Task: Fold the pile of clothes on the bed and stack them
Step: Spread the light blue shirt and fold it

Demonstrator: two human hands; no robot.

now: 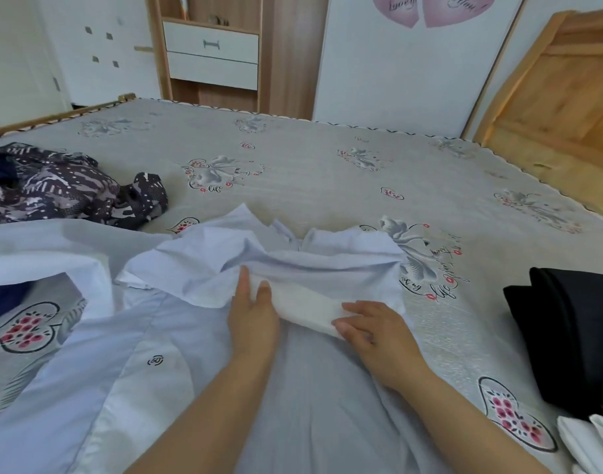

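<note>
Under my hands lies a pale blue shirt (313, 388) of thin, matt woven cloth, creased, with a white band (303, 307) of smoother fabric between my fingers. Right of my right hand (375, 328), the black folded garment (573, 340) looks dense and matt. Beyond my hands, the bed cover (310, 172) is coarse-grained printed cloth, and the headboard (560, 90) is bare, satin-finished wood.

Both hands (255, 313) flat on shirt (293, 388)

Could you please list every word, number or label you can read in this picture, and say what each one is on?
"50", inside a small round mark: on the pale blue shirt.
"life": cursive print in the floral motifs on the bedsheet; the other words around it are too distorted to read.
Cursive writing on the pink hearts on the wardrobe door: upside down and blurred, not reliably readable.
</note>
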